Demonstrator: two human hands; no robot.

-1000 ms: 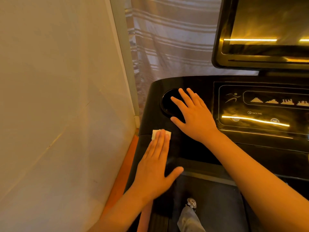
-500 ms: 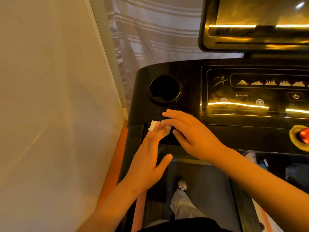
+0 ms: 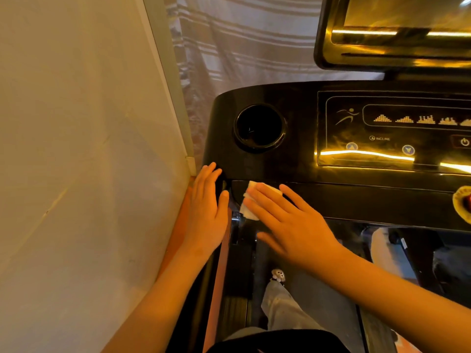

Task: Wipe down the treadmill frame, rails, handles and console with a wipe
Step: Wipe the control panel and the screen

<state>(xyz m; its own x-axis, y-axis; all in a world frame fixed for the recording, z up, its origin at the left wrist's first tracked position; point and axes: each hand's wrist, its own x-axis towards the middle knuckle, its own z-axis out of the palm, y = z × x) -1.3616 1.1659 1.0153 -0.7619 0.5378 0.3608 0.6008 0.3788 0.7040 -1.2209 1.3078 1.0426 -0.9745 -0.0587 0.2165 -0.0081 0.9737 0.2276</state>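
With the wipe (image 3: 248,212) pinned under straight fingers of the right hand (image 3: 293,225) and the left hand (image 3: 206,212) laid flat and empty, even pressure should be applied along the near edge of the console (image 3: 254,169).

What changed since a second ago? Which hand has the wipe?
The wipe passed from the left hand to the right hand, which came down off the cup holder and now presses it on the front edge of the console. The left hand slid left to the console's corner. The wipe stayed near the same spot.
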